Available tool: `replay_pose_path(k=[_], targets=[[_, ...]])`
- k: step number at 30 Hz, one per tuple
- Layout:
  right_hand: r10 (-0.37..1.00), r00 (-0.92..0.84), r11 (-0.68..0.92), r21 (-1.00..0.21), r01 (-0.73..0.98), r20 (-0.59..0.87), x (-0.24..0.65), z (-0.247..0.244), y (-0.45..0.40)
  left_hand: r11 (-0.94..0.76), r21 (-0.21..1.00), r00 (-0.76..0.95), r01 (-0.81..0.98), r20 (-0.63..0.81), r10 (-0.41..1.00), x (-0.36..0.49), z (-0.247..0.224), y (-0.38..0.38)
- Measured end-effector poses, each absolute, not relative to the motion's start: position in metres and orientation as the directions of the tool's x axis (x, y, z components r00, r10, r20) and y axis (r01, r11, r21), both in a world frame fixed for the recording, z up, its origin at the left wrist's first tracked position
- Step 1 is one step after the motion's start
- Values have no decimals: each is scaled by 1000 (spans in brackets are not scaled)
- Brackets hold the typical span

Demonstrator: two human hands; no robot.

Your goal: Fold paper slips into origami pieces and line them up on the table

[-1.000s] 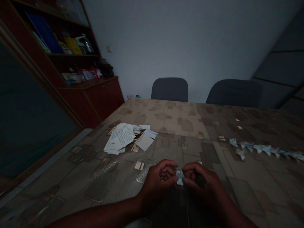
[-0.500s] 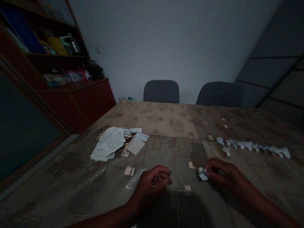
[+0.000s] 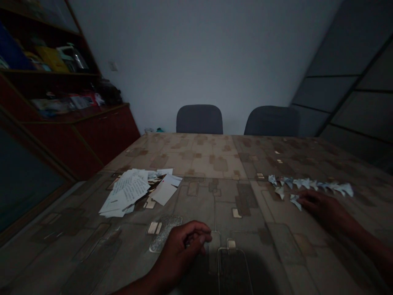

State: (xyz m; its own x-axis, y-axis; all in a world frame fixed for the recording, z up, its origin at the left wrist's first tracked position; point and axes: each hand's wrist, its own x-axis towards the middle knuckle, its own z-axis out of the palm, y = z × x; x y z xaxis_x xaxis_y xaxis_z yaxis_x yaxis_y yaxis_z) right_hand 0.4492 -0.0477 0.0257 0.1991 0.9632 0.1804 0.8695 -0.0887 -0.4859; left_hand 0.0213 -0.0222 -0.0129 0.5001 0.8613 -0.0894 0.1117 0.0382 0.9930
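My right hand (image 3: 317, 205) pinches a small folded paper piece (image 3: 295, 201) by its right side, low over the tabletop or touching it; I cannot tell which. Just behind it runs a row of pointed folded paper pieces (image 3: 302, 183), and one more folded piece (image 3: 279, 192) lies in front of the row's left end. Loosely curled, my left hand (image 3: 187, 243) rests at the near middle of the table with thumb and fingertips close together and nothing seen in it. To its upper left lies a heap of printed paper slips (image 3: 129, 190).
A patterned cloth covers the table (image 3: 196, 151). Beyond its far edge stand two grey chairs (image 3: 199, 119) against a pale wall. On the left is a dark red cabinet (image 3: 104, 133) with crowded shelves. The light is dim.
My right hand has carried the folded paper piece right and away from me, up to the row. My left hand keeps its curled pose. The view has turned slightly right.
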Motion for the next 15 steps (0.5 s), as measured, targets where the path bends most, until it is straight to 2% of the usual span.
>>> replay_pose_path(k=[15], targets=[[959, 219, -106, -487, 867, 181, 463, 7, -23, -30, 988, 508, 150, -51, 860, 22, -8, -22]])
